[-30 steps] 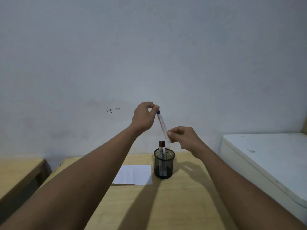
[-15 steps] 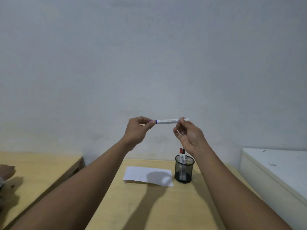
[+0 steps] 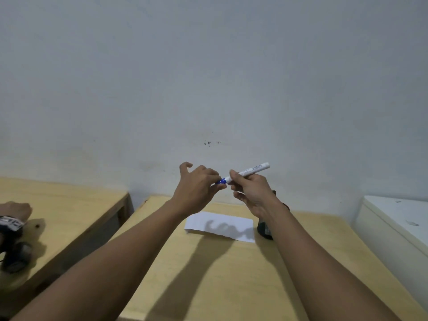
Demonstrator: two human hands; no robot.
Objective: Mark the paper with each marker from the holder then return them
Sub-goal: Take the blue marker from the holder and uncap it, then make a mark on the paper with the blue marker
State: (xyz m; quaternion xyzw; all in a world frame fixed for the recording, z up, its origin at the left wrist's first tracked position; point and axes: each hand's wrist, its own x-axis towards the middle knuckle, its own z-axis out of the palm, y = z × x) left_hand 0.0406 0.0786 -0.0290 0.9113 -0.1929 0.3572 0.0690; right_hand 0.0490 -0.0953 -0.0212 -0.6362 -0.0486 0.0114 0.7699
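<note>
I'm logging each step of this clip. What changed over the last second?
The white marker with the blue cap swung from near-upright to lying crosswise and dropped lower. The right hand shifted its grip up the barrel; the left hand stays pinching the cap end. White paper sheet and black mesh holder stayed put.

Plain pale grey-white wall [image 3: 208, 77] fills the upper frame, small dark specks [image 3: 209, 143] near centre. Light wood tabletop [image 3: 208, 274] butts against it. Second wooden table [image 3: 69, 205] on the left, narrow gap between. White cabinet [image 3: 398, 218] on the right. Light casts hard shadows.
</note>
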